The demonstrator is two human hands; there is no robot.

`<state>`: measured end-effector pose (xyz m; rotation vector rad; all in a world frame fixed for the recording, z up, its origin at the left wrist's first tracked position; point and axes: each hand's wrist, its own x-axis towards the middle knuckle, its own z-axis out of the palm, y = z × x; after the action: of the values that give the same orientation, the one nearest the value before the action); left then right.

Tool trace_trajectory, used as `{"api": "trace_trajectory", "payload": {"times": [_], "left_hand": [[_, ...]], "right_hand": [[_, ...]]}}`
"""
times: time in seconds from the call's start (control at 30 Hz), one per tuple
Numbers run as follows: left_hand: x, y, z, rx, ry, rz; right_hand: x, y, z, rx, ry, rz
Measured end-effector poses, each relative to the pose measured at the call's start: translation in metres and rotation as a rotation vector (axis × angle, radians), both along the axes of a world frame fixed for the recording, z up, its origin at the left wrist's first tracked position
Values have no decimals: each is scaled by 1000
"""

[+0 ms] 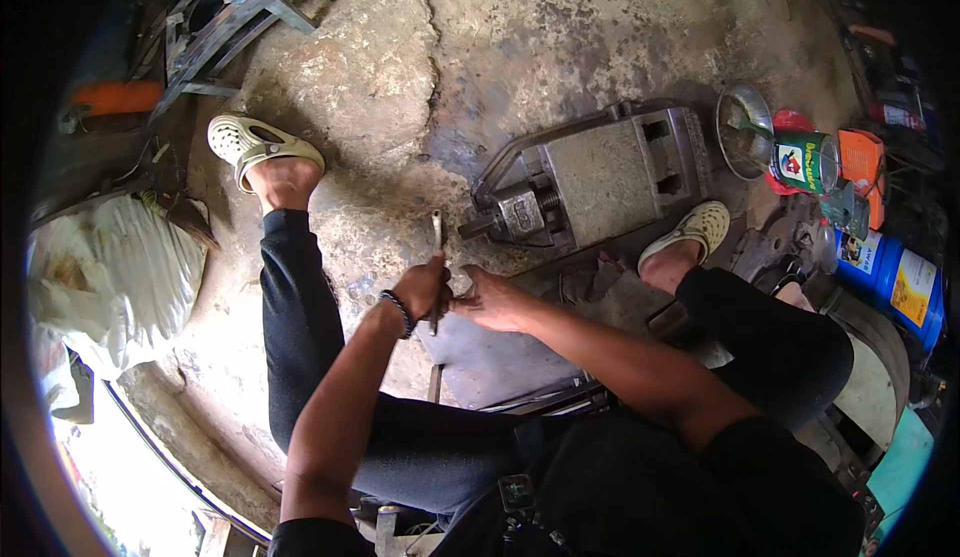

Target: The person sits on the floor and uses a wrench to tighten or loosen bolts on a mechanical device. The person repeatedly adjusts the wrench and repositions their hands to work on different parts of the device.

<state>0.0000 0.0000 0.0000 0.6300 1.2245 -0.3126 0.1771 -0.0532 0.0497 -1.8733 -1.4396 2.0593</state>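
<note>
Over the floor between my legs, my left hand (425, 291) is closed round a slim metal tool (437, 232). Its light shaft with a rounded end points away from me, and a dark part shows below the fist; its exact kind is unclear. My right hand (492, 302) comes in from the right, its fingertips at the left hand's side. Its thumb stands apart from the fingers, and no object shows between them. Some fingertips are hard to make out. Just beyond the hands, to the right, lies a heavy metal machine vise (600, 179) with its screw end (482, 227) toward the tool.
A flat metal sheet (490, 362) lies under my hands. At right stand a metal bowl (742, 117), a green can (805, 161), an orange box (862, 172) and blue buckets (905, 292). A white sack (115, 277) sits at left, a metal frame (225, 32) at far left.
</note>
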Motion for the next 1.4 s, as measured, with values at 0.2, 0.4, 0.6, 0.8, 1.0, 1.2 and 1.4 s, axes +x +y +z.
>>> {"api": "trace_trajectory", "payload": {"times": [0.2, 0.4, 0.6, 0.8, 1.0, 1.2, 1.4], "left_hand": [[40, -24, 43, 185, -184, -187], [65, -30, 92, 817, -340, -789], [8, 25, 149, 837, -268, -770], [-42, 103, 149, 1245, 260, -247], [-63, 103, 148, 1241, 140, -148], [-60, 105, 153, 1201, 183, -289], [-49, 86, 155, 1167, 140, -374]], "right_hand": [[38, 9, 27, -502, 480, -414], [35, 16, 26, -356, 83, -611], [52, 89, 41, -212, -316, 223], [-9, 195, 13, -463, -723, 1076], [-53, 215, -32, -759, -678, 1337], [-6, 138, -13, -397, -699, 1041], [-26, -48, -66, 366, -730, -172]]}}
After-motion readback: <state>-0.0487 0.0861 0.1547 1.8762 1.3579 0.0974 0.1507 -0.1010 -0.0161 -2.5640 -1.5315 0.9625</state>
